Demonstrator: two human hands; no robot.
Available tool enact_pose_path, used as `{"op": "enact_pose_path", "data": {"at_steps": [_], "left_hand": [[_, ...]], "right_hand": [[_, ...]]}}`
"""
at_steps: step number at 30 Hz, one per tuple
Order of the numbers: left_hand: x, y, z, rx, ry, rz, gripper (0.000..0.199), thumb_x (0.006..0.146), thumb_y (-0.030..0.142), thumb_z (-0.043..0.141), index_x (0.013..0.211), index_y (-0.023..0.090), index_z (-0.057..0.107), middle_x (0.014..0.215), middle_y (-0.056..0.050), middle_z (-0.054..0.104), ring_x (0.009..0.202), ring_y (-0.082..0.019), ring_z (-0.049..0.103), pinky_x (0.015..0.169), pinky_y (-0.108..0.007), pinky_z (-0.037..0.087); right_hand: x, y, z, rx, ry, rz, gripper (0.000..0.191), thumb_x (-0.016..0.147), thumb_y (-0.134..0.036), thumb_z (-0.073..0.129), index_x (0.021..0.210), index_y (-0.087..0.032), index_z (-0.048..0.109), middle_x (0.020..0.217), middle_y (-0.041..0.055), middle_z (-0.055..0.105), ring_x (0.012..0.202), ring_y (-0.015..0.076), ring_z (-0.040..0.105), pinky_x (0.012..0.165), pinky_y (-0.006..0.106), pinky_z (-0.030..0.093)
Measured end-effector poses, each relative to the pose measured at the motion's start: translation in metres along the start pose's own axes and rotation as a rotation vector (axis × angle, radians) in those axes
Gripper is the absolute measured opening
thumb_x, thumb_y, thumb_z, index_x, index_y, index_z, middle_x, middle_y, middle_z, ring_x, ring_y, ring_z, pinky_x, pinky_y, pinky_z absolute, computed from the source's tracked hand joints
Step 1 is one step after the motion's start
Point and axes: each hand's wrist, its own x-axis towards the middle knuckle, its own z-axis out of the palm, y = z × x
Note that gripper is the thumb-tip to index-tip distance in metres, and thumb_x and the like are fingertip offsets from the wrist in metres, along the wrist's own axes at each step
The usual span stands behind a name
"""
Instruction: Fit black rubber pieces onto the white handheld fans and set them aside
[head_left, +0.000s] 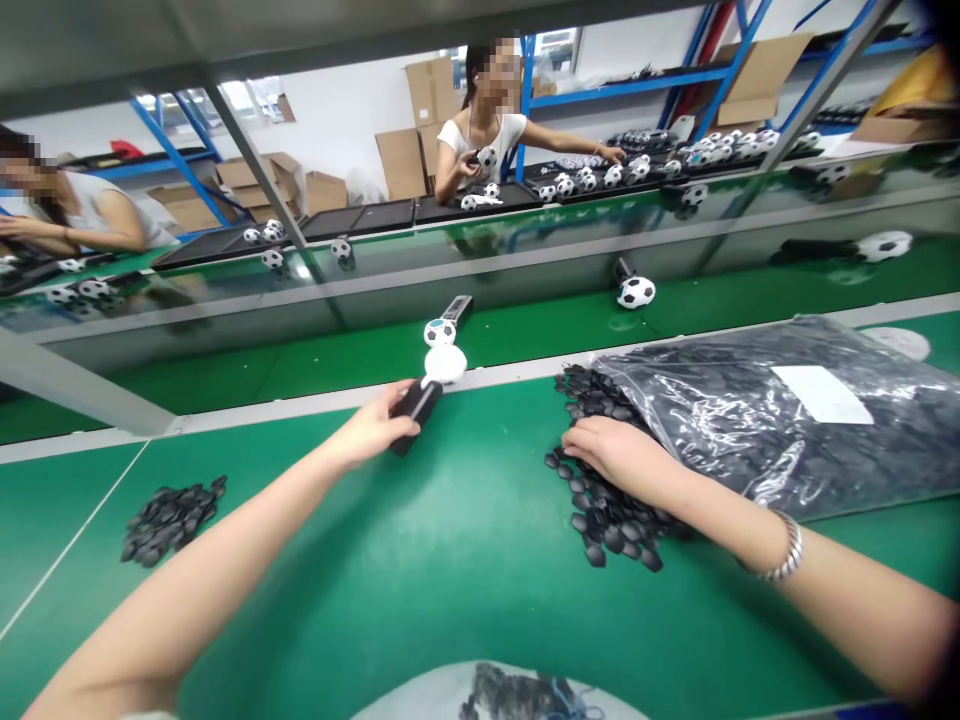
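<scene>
My left hand [371, 430] is closed around the black handle [418, 408] of a device with a round white head [445, 365]. It holds the device above the near edge of the conveyor, head pointing away from me. My right hand [619, 455] is at a loose pile of small black pentagonal pieces [619, 540], fingers bent down and close together. What its fingertips pinch, if anything, is hidden. A clear plastic bag [750, 430] full of dark pieces lies beside the pile, open toward it. A smaller heap of black pieces [171, 520] lies left of my left forearm.
Past the metal rail, the green conveyor [322, 375] carries a soccer-ball-headed device [441, 332] and another [636, 292]. Across it, a co-worker [480, 130] handles similar devices; a second person [97, 210] sits left. A slanted metal post [82, 380] stands at left.
</scene>
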Motion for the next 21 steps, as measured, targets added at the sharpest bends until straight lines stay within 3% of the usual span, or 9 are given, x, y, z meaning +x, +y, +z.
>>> {"op": "enact_pose_path", "data": {"at_steps": [3,7,13,21], "left_hand": [[-0.038,-0.003,0.017,0.154,-0.163,-0.015,0.069,0.066,0.021,0.056,0.130,0.017,0.033,0.126,-0.009,0.046,0.111,-0.025,0.047,0.093,-0.038,0.039],[-0.058,-0.004,0.031,0.423,-0.204,0.043,0.068,0.067,0.020,0.053,0.131,0.017,0.032,0.129,-0.010,0.042,0.113,-0.027,0.043,0.094,-0.040,0.037],[-0.040,0.007,0.045,0.640,-0.068,0.242,0.076,0.065,0.030,0.059,0.133,0.017,0.028,0.136,-0.011,0.031,0.124,-0.029,0.027,0.102,-0.043,0.027],[-0.017,0.006,0.064,0.573,-0.090,0.250,0.074,0.065,0.018,0.051,0.134,0.020,0.024,0.128,-0.009,0.038,0.107,-0.024,0.048,0.088,-0.033,0.043]], "right_hand": [[-0.001,-0.004,-0.004,-0.034,-0.086,-0.014,0.018,0.084,-0.015,0.045,0.089,-0.018,0.062,0.082,0.0036,0.059,0.077,0.0145,0.057,0.065,0.024,0.040],[-0.005,-0.008,-0.008,-0.216,-0.140,0.030,0.020,0.078,-0.005,0.045,0.086,-0.017,0.059,0.078,0.0041,0.059,0.071,0.0159,0.058,0.058,0.025,0.037],[-0.006,0.002,-0.005,-0.265,-0.130,0.034,0.012,0.082,-0.019,0.048,0.080,-0.019,0.060,0.072,0.0028,0.057,0.068,0.0162,0.058,0.054,0.024,0.033],[-0.016,0.006,-0.001,-0.323,-0.046,-0.019,0.011,0.083,-0.017,0.046,0.081,-0.017,0.057,0.073,0.0036,0.055,0.066,0.0134,0.054,0.055,0.025,0.030]]}}
